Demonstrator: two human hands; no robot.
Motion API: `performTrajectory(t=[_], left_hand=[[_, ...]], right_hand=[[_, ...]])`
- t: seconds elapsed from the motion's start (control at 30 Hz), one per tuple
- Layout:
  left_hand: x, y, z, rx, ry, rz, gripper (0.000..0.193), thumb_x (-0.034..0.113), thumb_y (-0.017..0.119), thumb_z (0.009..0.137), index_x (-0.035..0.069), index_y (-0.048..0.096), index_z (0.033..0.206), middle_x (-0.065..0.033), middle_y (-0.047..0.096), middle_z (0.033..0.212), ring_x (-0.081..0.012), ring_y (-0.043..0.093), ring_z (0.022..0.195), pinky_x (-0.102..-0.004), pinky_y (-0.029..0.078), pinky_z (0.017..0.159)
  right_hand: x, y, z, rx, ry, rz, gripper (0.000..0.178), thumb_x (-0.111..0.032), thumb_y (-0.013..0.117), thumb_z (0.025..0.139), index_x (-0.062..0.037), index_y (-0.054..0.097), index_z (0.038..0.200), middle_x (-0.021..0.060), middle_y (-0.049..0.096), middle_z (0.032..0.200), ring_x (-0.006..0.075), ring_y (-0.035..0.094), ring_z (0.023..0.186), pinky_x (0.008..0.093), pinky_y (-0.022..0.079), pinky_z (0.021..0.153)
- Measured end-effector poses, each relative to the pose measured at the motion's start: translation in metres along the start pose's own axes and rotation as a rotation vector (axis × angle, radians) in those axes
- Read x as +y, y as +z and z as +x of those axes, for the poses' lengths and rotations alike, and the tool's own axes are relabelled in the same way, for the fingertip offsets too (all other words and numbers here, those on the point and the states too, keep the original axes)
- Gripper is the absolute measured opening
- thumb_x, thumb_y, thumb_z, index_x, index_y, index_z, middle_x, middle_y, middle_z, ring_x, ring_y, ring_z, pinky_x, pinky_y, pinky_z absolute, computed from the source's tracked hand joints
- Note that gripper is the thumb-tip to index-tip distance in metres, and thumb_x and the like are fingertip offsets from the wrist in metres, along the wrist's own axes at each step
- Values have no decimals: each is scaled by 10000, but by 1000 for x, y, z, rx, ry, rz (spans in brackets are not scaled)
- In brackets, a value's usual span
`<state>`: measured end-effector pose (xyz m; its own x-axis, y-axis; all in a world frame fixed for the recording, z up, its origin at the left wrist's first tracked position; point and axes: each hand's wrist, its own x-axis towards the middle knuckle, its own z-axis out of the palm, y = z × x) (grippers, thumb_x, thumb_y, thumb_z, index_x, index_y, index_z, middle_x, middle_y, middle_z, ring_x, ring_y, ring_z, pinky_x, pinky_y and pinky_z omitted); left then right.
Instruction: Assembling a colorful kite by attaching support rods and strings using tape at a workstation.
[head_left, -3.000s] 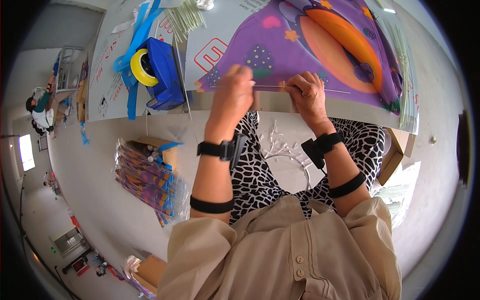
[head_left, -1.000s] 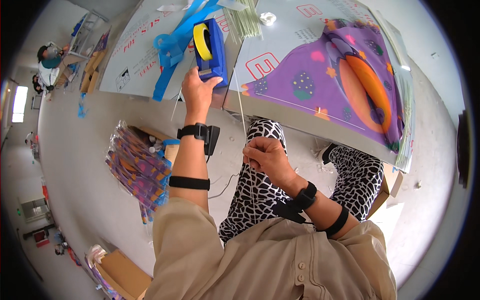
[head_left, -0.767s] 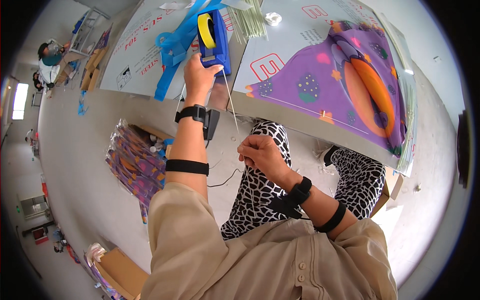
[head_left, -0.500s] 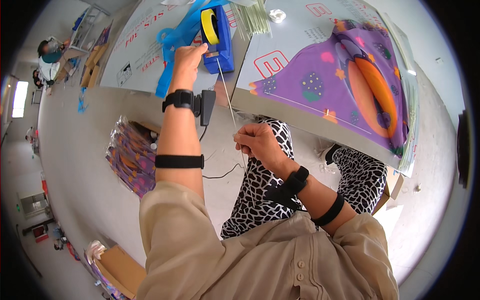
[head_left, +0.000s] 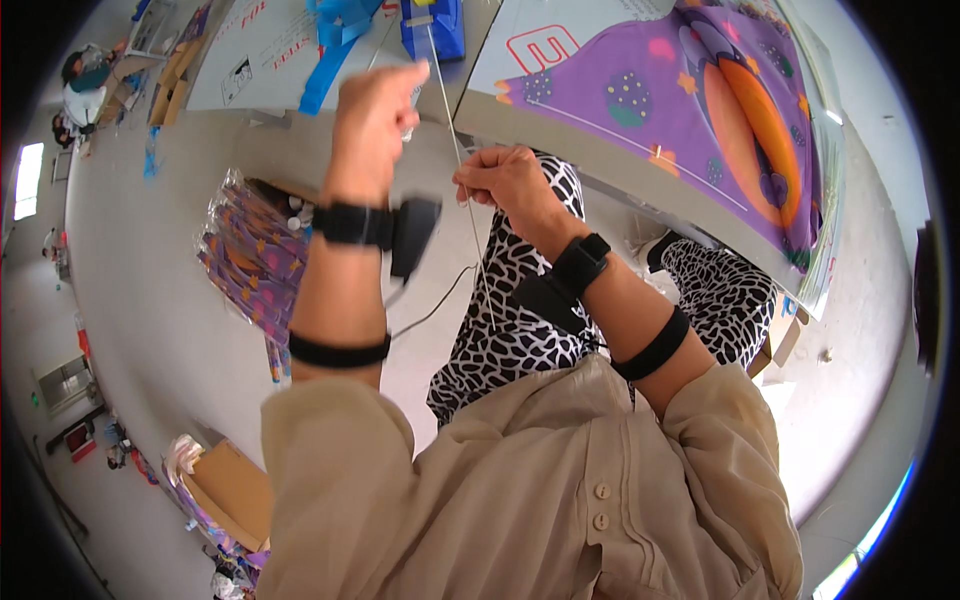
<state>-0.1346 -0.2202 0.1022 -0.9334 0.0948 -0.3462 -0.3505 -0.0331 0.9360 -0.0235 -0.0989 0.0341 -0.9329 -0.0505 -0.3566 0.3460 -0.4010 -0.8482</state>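
A thin pale rod [head_left: 447,100] slants from the blue tape dispenser [head_left: 437,40] at the top edge down past my right hand [head_left: 512,190]. That hand is closed, pinching the rod between thumb and fingers; the rod's lower end hangs before my patterned trousers. My left hand [head_left: 375,120] is curled and blurred by motion, just below and left of the dispenser. A small clear or pale bit shows by its fingers, too smeared to name. Printed purple fabric [head_left: 620,110] with orange padded parts [head_left: 755,120] lies on the table to the right.
The table's front edge [head_left: 570,147] runs beyond my knees. Blue strips [head_left: 335,60] hang at the table's left. A plastic-wrapped bundle of purple fabric [head_left: 255,255] stands on the floor, with an open carton [head_left: 230,485] nearer. A dark cable [head_left: 440,312] trails from my left wrist device. People are far left.
My left hand has come away from the dispenser, down toward me, and its fingers have curled. The whole view has shifted, so the dispenser sits higher; my right hand still pinches the rod.
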Motion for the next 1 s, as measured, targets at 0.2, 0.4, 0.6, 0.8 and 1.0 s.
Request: performTrajectory(t=[0.2, 0.4, 0.6, 0.8, 1.0], left_hand=[[-57, -30, -173, -65, -195, 218, 117, 131, 649, 825, 28, 619, 780, 43, 498, 660, -48, 415, 566, -198, 342, 518], [-78, -23, -219, -11, -319, 125, 123, 119, 636, 838, 15, 609, 778, 39, 508, 671, -37, 401, 559, -193, 347, 510], [-77, -32, -217, -7, -267, 32, 124, 50, 524, 807, 41, 490, 688, 23, 438, 653, -67, 398, 585, -211, 363, 546], [-74, -38, -219, -32, -130, -71, 101, 4, 491, 782, 21, 455, 689, -21, 441, 662, -94, 389, 594, -225, 339, 543], [-80, -55, -222, -15, -181, -227, 76, -9, 547, 832, -1, 536, 757, -19, 538, 674, -58, 433, 554, -192, 342, 498]], right_hand=[[1, -1, 0, -4, 25, -63, 128, -86, 642, 833, -8, 663, 732, 47, 637, 665, 46, 478, 552, 174, 371, 499], [-4, 0, 0, -38, -16, -32, 130, -97, 638, 841, 6, 654, 763, 52, 637, 671, 48, 479, 560, 177, 378, 504], [-14, 7, -27, 137, 13, -91, 125, -22, 636, 781, 39, 622, 673, 97, 638, 626, 94, 548, 521, 226, 425, 465], [-20, -14, 25, 275, -86, -325, 153, -15, 629, 748, 44, 602, 611, 90, 605, 548, 116, 615, 530, 233, 478, 494], [-26, -28, 104, 334, -96, -739, 102, -44, 600, 726, 42, 636, 685, 171, 647, 651, 316, 661, 655, 363, 529, 644]])
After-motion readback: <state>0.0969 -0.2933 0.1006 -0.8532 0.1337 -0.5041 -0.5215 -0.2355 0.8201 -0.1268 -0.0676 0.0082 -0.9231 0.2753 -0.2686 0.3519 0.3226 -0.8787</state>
